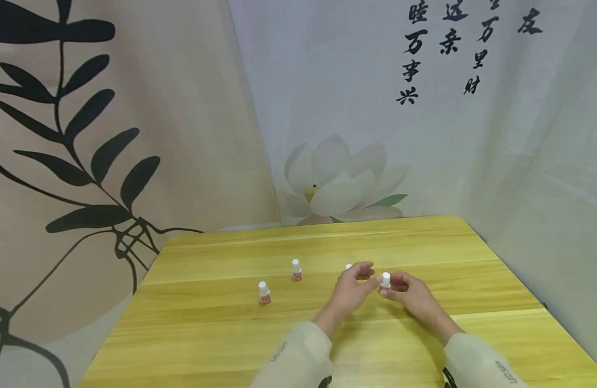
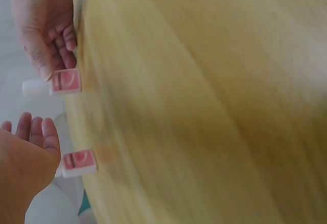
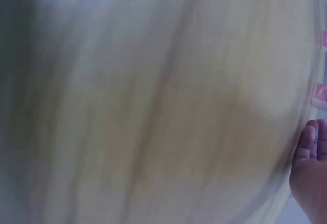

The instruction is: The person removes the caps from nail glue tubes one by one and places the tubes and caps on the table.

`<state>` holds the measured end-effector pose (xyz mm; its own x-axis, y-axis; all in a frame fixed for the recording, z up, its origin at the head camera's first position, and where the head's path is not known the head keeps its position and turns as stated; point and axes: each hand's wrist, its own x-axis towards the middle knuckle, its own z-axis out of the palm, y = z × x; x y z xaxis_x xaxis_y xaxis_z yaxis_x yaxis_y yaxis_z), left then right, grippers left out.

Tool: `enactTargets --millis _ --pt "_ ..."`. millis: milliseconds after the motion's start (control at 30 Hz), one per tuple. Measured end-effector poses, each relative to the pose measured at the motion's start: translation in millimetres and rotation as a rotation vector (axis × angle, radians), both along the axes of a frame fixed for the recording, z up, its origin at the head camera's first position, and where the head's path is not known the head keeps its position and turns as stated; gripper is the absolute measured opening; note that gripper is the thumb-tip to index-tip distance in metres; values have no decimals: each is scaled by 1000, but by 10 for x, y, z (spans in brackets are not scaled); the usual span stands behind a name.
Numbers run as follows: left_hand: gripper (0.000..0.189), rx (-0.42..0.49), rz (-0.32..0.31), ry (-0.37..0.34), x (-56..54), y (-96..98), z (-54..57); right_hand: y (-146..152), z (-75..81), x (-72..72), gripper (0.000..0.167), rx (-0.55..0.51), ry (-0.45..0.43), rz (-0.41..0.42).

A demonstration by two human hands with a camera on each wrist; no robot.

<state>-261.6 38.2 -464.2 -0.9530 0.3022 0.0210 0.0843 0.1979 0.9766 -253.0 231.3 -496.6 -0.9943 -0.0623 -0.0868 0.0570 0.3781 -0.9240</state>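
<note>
A small white-capped bottle (image 1: 385, 279) with a pink-red label is between my two hands. My right hand (image 1: 414, 296) pinches it, with the thumb in front and the index finger reaching behind. The left wrist view shows that thumb at the shoulder of the bottle (image 2: 66, 82), its other fingers loosely bent. My left hand (image 1: 352, 291) is on the other side, fingers extended and thumb tip close to the bottle. Behind the left hand stands another bottle (image 1: 349, 266), mostly hidden in the head view; its label (image 2: 79, 160) shows in the left wrist view.
Two more matching bottles, one nearer (image 1: 265, 293) and one farther back (image 1: 296, 270), stand upright to the left on the wooden table (image 1: 206, 323). A printed cloth (image 1: 220, 134) with leaves, a lotus and writing hangs behind the table's far edge.
</note>
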Motion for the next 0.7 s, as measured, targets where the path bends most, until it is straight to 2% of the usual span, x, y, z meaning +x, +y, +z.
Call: enactTargets --millis 200,700 --pt "46 2 13 -6 -18 90 -100 -12 -49 0 55 13 28 -34" --pt "46 79 16 -34 -89 209 -249 -40 -101 -15 40 70 50 -81"
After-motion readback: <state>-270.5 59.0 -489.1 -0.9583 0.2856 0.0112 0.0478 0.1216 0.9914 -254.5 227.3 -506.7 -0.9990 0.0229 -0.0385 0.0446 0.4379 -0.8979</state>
